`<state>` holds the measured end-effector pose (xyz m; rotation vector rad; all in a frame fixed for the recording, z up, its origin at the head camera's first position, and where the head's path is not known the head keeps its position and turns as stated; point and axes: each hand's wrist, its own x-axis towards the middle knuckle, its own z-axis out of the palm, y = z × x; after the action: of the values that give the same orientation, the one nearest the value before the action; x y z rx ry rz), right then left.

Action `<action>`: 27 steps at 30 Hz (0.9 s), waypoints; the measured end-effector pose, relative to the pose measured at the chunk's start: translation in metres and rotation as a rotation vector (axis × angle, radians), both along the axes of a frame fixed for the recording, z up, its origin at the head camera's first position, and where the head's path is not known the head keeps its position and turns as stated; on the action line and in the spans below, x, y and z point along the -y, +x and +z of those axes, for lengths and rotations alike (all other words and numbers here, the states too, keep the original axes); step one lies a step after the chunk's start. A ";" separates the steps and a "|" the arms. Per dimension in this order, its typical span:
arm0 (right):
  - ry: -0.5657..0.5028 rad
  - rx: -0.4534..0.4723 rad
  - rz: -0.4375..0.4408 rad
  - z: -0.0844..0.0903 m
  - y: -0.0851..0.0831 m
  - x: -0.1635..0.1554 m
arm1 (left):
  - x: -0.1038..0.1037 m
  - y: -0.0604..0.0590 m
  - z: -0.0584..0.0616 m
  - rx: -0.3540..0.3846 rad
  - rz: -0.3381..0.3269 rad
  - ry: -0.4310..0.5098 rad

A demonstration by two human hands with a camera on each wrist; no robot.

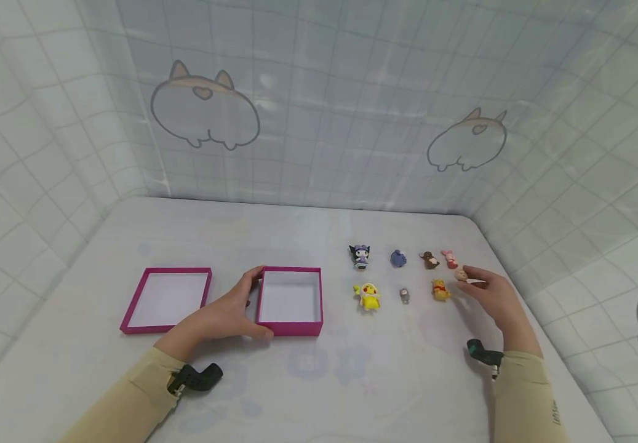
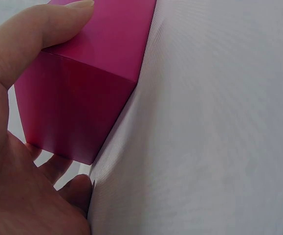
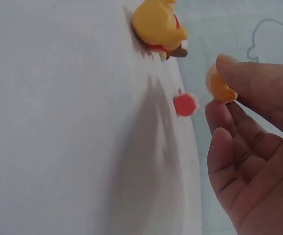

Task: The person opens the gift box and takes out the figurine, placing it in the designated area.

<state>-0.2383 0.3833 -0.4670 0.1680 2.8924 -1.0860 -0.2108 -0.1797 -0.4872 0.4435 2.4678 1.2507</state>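
Observation:
My left hand (image 1: 230,311) grips the left side of a square magenta box (image 1: 293,330) with a white inside. In the left wrist view its thumb (image 2: 65,22) lies on one wall of the box and the other fingers reach along another side. Between thumb and fingertips, my right hand (image 1: 493,298) pinches a small figurine (image 3: 222,88), pale and orange, lifted off the table in the right wrist view. Closest to this hand are a yellow bear figurine with a red top (image 1: 440,290) and a pink figurine (image 1: 450,259).
Left of the box lies its magenta-rimmed lid (image 1: 166,299), white side up. Right of the box stand a black-and-purple figurine (image 1: 360,256), a yellow one (image 1: 368,297), a blue one (image 1: 398,258), a small grey one (image 1: 404,296) and a brown one (image 1: 429,260). Tiled-pattern curtains enclose the table.

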 end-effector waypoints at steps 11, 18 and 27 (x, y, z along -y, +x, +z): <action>-0.013 0.094 -0.055 -0.011 0.001 -0.010 | -0.001 0.001 0.002 -0.006 -0.004 -0.008; 0.006 0.130 -0.060 -0.014 0.002 -0.015 | -0.002 0.003 0.005 -0.007 -0.004 -0.011; -0.029 0.159 -0.051 -0.012 0.004 -0.013 | -0.002 0.002 0.002 -0.008 -0.012 0.009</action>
<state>-0.2340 0.3962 -0.4789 0.3131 2.7444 -1.0687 -0.2092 -0.1773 -0.4848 0.4660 2.4637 1.2587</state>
